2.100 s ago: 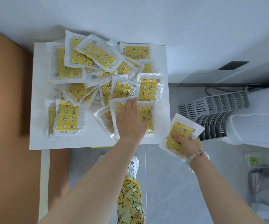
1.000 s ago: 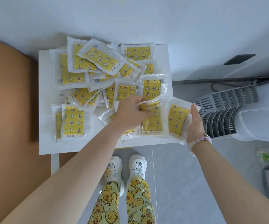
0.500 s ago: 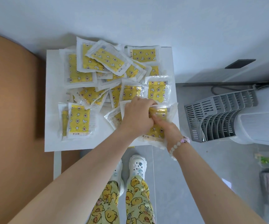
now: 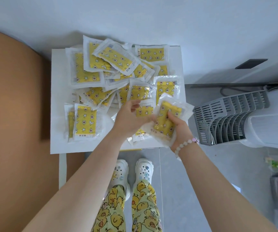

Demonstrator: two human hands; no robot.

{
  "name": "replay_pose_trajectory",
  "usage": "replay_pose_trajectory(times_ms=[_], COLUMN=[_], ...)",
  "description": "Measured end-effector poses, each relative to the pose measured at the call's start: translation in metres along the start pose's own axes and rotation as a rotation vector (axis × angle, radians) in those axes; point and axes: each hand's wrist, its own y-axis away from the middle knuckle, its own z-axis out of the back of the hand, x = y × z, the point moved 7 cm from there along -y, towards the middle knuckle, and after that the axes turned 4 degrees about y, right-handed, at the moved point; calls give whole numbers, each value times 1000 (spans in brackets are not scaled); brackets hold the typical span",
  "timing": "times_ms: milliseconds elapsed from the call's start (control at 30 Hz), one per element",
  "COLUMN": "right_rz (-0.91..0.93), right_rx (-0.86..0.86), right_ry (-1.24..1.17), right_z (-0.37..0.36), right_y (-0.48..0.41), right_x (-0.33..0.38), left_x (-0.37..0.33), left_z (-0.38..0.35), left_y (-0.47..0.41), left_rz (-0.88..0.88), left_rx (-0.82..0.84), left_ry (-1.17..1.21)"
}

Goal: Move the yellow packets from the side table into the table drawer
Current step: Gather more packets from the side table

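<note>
**A:** Where are the packets right now?

**B:** Most of the yellow packets (image 4: 115, 72) lie in a loose, overlapping heap on the white worktop (image 4: 59, 146), thickest from the middle up towards 12 o'clock. At 9 o'clock a single packet (image 4: 85, 121) lies flat at the heap's edge, overlapping another beneath it.

**A:** And my hands?

**B:** Your right hand (image 4: 179, 129) is over the worktop's 4 o'clock corner. Its fingers and thumb are wrapped round the held packets (image 4: 165, 121). These are tilted, with their top end towards 12 o'clock and the clear wrapper crumpled at the edges. More than one layer of wrapper shows in that grip, but you could not count them from here.

Your left hand (image 4: 131, 118) is just beside it, at its 9 o'clock, over the near edge of the heap. Its fingers are loosely curled above a packet lying there. I cannot tell whether that hand is pinching anything or only touching.

**A:** What's around the worktop?

**B:** A bead bracelet (image 4: 185, 144) sits on your right wrist. At 3 o'clock a grey slatted rack (image 4: 227, 121) stands on the floor (image 4: 193, 181) against a white appliance (image 4: 272, 129). A brown surface (image 4: 14, 114) fills the 9 o'clock side. At 6 o'clock, below the worktop's near edge, are your white clogs (image 4: 144, 169) and chick-print trousers (image 4: 145, 206).
</note>
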Motion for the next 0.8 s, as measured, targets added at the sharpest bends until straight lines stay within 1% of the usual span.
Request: replay_pose_trajectory(times_ms=[33, 100, 133, 167, 267, 333, 400, 533, 667, 800], right_rz=[17, 50, 53, 52, 56, 63, 56, 44, 38, 30], right_rx=[-48, -151, -184, -203, -215, -207, -193, -192, -219, -268], right_ry=[36, 164, 212, 237, 287, 327, 351, 388, 390, 401], right_z=[7, 20, 25, 26, 23, 22, 23, 21, 25, 35], right_y=[-2, -5, -7, -9, -11, -12, -13, -11, -10, -10], right_x=[5, 15, 18, 20, 24, 27, 29, 33, 32, 31], left_x=[6, 15, 16, 17, 21, 24, 25, 26, 34, 39], left_z=[9, 26, 28, 24, -3, -11, -11, -6, -1, 11], left_y=[-1, 4, 10, 14, 13, 6, -3, -8, -11, -8], left_rz=[36, 79, 78, 75, 122, 158, 154, 104, 105, 53], left_rx=[-108, -413, -521, -566, -523, -492, -447, -394, -363, -388], left_ry=[25, -63, -138, -207, -314, -332, -336, -274, -221, -188])
